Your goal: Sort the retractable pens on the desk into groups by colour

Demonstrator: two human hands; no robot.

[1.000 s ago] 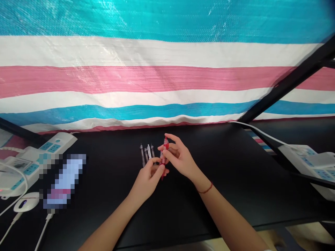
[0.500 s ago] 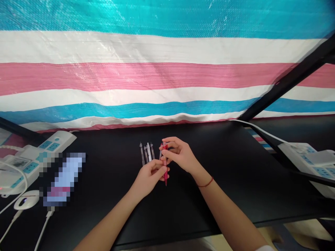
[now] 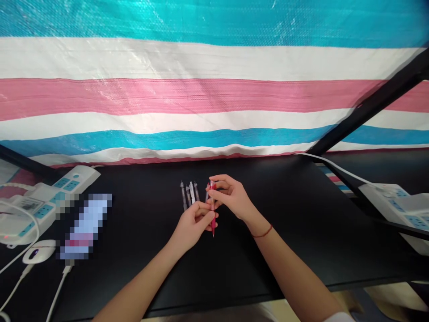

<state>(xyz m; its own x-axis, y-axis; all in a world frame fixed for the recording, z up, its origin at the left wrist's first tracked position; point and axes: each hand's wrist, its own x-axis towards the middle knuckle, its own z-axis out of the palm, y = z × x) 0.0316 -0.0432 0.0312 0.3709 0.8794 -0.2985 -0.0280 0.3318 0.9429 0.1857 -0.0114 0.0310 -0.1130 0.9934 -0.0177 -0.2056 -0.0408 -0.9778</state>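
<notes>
Two hands met on one red pen [image 3: 212, 210], which stood nearly upright over the black table [image 3: 301, 232], tip down. The right hand [image 3: 231, 199] closed its fingertips around the pen's upper end, and the left hand [image 3: 194, 223] pinched the lower barrel between thumb and fingers. At ten o'clock from the grip, just beside it, a row of clear pens [image 3: 189, 194] lay on the table. Far out at nine o'clock sat a white power strip [image 3: 43, 203] and a mouse [image 3: 35, 252].
</notes>
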